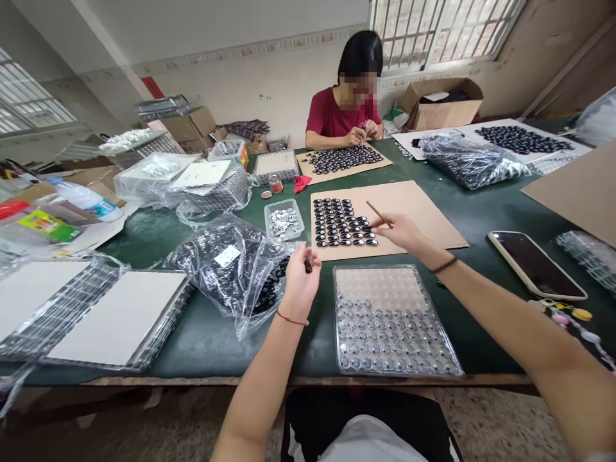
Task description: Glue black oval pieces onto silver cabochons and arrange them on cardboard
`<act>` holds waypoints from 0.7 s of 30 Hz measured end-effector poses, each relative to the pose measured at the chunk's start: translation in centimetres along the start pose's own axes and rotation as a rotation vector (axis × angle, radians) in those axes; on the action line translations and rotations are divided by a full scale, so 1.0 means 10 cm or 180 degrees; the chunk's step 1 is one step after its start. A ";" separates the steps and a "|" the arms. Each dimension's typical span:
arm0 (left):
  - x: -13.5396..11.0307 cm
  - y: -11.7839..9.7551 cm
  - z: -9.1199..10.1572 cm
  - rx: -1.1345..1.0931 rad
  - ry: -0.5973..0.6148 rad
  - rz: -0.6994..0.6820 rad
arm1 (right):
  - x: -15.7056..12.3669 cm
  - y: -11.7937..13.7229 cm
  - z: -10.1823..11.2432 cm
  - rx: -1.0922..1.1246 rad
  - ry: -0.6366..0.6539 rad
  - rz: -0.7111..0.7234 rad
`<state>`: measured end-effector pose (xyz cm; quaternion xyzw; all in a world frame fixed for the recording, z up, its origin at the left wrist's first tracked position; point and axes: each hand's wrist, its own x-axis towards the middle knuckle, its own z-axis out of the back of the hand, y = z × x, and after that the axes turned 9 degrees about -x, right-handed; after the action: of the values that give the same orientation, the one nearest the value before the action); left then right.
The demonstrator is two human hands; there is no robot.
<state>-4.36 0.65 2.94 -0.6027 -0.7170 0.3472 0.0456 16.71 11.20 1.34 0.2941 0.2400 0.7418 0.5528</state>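
My right hand [399,232] grips a thin brown stick [378,213], which slants up and left. Its fingertips are at the right edge of the rows of glossy black oval pieces [332,221], which lie on a cardboard sheet [409,202]. Whether they touch a piece there I cannot tell. My left hand [302,279] is curled, palm up, around a small dark piece [308,265]. Just left of it, a clear plastic bag [216,256] spills more black pieces [272,289]. Small silvery discs fill a clear tub [299,226] beyond that hand.
A clear molded tray [394,321] lies near the table's front edge. At right rests a phone [536,264]. Across the table a person in a red shirt [344,115] handles similar black pieces. Card-topped stacks [115,314] and a small jar [276,184] stand to the left.
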 end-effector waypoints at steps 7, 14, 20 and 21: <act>0.08 0.04 0.05 -0.0109 -0.0106 0.0441 | 0.86 -0.35 -0.36 -0.0490 -0.0152 -0.0359; 0.07 0.13 0.01 0.0170 0.0398 0.0389 | 0.95 -0.40 -0.46 -0.0552 -0.0229 -0.0576; 0.04 0.14 -0.02 0.0452 0.0504 0.0383 | 0.50 0.04 -0.08 0.0133 -0.0500 -0.0147; 0.05 0.14 -0.01 0.0422 0.0509 0.0354 | 0.31 0.16 -0.04 0.0434 -0.0393 0.0050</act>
<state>-3.22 1.18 2.10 -0.6630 -0.6520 0.3466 0.1231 14.66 13.69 2.67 0.3782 0.2531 0.7085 0.5394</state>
